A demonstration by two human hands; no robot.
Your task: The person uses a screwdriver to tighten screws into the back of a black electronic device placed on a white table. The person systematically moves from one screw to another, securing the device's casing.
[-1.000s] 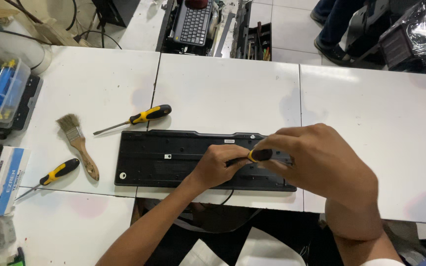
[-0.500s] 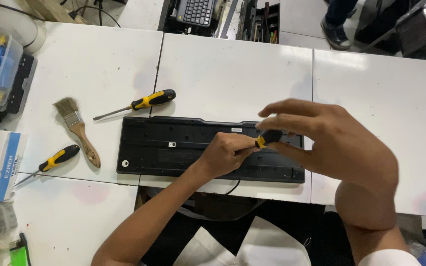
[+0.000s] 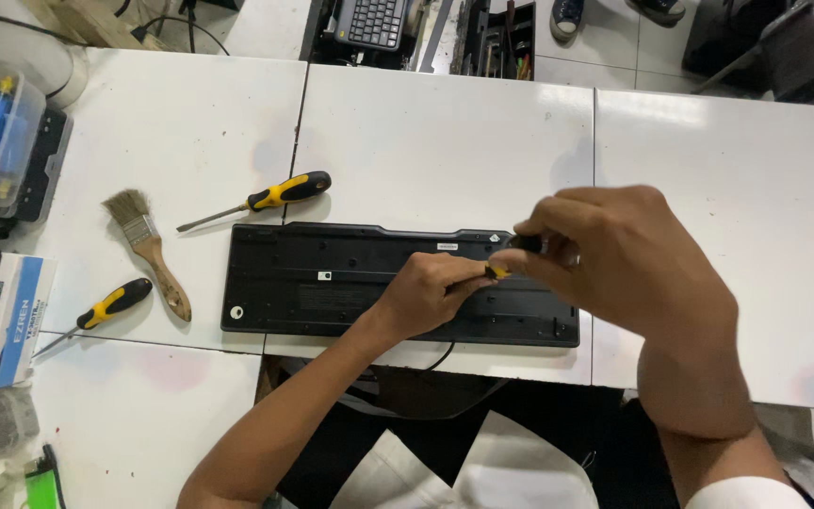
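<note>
Both hands have edged rightward along the upturned black plastic keyboard (image 3: 350,283), whose long axis runs left-right mid-frame. Right hand (image 3: 614,259) pinches a small yellow-and-black screwdriver (image 3: 511,256) upright; left hand (image 3: 431,292) steadies its tip, fingers closed.

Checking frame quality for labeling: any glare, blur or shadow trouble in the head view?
Head view: sharp overall; soft ceiling-light glare on the white table; right hand hides most of the screwdriver it grips above the black keyboard; left hand casts only faint shadow.
</note>
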